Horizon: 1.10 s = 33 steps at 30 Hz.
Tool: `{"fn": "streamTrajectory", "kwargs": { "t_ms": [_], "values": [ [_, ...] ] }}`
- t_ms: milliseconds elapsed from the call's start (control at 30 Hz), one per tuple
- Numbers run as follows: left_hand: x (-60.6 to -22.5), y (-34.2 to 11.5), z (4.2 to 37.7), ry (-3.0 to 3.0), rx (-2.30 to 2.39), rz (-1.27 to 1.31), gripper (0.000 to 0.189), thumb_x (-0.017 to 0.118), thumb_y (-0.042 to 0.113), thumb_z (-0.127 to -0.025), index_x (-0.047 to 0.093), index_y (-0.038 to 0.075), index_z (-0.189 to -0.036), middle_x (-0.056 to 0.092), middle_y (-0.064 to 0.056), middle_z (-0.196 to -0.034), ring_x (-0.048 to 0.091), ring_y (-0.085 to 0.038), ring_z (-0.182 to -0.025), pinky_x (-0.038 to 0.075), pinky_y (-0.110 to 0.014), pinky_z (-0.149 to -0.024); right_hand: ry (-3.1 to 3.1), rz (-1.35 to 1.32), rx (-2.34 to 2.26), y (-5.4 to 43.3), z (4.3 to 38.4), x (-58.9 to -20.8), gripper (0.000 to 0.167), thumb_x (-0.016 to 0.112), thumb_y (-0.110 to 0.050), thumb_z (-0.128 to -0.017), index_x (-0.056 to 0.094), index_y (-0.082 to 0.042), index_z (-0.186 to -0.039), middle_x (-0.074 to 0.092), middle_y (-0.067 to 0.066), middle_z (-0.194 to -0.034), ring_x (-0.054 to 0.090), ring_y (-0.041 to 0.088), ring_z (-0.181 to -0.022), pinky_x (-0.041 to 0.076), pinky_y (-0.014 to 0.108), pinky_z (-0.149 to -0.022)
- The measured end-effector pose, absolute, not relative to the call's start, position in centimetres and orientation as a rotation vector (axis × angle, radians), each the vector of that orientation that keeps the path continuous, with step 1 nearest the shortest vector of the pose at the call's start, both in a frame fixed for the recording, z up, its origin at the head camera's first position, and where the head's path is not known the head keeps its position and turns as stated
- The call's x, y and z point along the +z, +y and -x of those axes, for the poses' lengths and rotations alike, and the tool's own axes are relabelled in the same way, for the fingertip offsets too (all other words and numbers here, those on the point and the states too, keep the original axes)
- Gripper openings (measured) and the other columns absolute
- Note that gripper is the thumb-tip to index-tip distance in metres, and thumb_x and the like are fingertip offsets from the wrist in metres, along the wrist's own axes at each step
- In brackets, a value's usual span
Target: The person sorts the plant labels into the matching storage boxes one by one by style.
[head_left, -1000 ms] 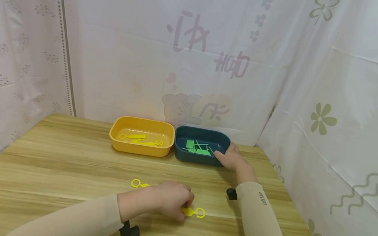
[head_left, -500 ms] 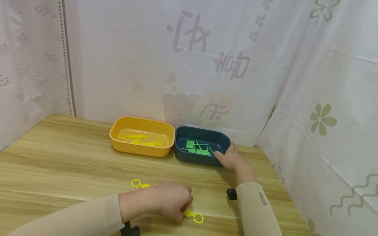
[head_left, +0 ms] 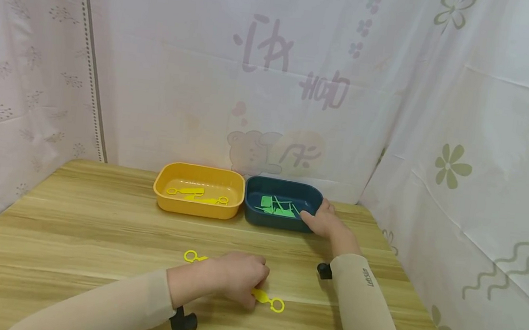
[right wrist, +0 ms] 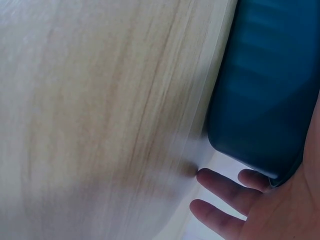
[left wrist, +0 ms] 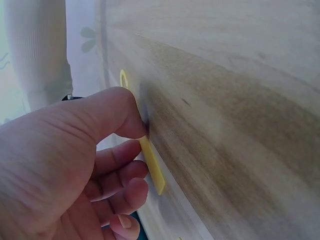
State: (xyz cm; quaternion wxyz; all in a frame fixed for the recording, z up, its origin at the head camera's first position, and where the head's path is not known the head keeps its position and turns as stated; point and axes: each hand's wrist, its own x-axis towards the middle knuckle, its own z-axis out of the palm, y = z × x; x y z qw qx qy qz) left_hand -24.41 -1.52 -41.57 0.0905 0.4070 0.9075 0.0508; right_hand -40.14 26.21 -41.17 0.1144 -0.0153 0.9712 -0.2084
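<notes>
My left hand (head_left: 239, 278) pinches a flat yellow strip with a ring at its end (head_left: 260, 295) between thumb and index finger, low over the table. In the left wrist view the strip (left wrist: 153, 167) slants beyond the thumb tip, the other fingers loosely curled. Partly hidden behind this hand lies a second yellow ringed strip (head_left: 202, 258). My right hand (head_left: 326, 222) grips the right end of a dark blue bin (head_left: 263, 219), thumb at the front rim. The right wrist view shows its fingers (right wrist: 225, 190) around the bin's corner.
Against the blue bin's left side stands a yellow bin (head_left: 197, 209) holding several yellow strips (head_left: 191, 192). Flat green pieces (head_left: 282, 212) lie inside the blue bin. Printed curtains (head_left: 179, 97) enclose the wooden table (head_left: 94, 222) at the back and sides.
The pinched yellow strip has turned, its ring end swinging slightly nearer to me, and more of the strip shows past my left fingers. My right hand and both bins stay put.
</notes>
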Motion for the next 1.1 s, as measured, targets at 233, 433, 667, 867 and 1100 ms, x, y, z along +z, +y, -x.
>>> {"fn": "streamTrajectory", "kwargs": {
  "t_ms": [233, 433, 667, 867, 1100],
  "values": [
    [-41.6, -1.5, 24.7, 2.679, 0.163, -1.212, 0.032, 0.094, 0.030, -0.081, 0.066, 0.023, -0.093, 0.056, 0.011, -0.088, 0.053, -0.006, -0.076, 0.044, -0.021, -0.066, 2.839, 0.024, -0.609, 26.3, 40.4, -41.2, 0.112, 0.040, -0.067, -0.109, -0.018, 0.006, -0.170, -0.014, 0.034, -0.179, 0.007, 0.055, -0.168, 0.017, 0.070, -0.134],
    [-41.2, -1.9, 24.9, 2.629, 0.243, -1.235, 0.028, 0.094, 0.021, -0.084, 0.067, 0.022, -0.092, 0.059, 0.013, -0.082, 0.053, -0.006, -0.074, 0.043, -0.020, -0.065, 2.838, 0.035, -0.614, 26.2, 40.2, -41.1, 0.112, 0.040, -0.067, -0.109, -0.020, 0.008, -0.169, -0.015, 0.035, -0.179, 0.005, 0.055, -0.168, 0.016, 0.070, -0.134],
    [-40.5, -2.6, 25.1, 2.582, 0.313, -1.254, 0.021, 0.088, 0.011, -0.089, 0.072, 0.024, -0.095, 0.062, 0.013, -0.084, 0.055, -0.006, -0.076, 0.046, -0.020, -0.068, 2.840, 0.044, -0.609, 26.1, 39.9, -40.9, 0.110, 0.040, -0.064, -0.110, -0.020, 0.008, -0.169, -0.015, 0.036, -0.179, 0.005, 0.056, -0.168, 0.016, 0.070, -0.134],
    [-40.0, -2.9, 25.7, 2.568, 0.432, -1.295, 0.018, 0.083, 0.005, -0.090, 0.074, 0.020, -0.094, 0.063, 0.010, -0.084, 0.054, -0.006, -0.078, 0.046, -0.019, -0.070, 2.841, 0.046, -0.617, 26.1, 39.9, -40.8, 0.109, 0.041, -0.062, -0.111, -0.018, 0.008, -0.170, -0.014, 0.036, -0.179, 0.005, 0.056, -0.167, 0.016, 0.070, -0.134],
    [-39.0, -3.3, 26.5, 2.615, 0.538, -1.299, 0.014, 0.082, 0.008, -0.093, 0.073, 0.019, -0.095, 0.065, 0.008, -0.088, 0.055, -0.007, -0.080, 0.049, -0.020, -0.074, 2.840, 0.034, -0.594, 26.1, 40.1, -41.0, 0.111, 0.041, -0.064, -0.110, -0.019, 0.008, -0.169, -0.014, 0.036, -0.179, 0.007, 0.057, -0.167, 0.016, 0.071, -0.133]
  ]
}}
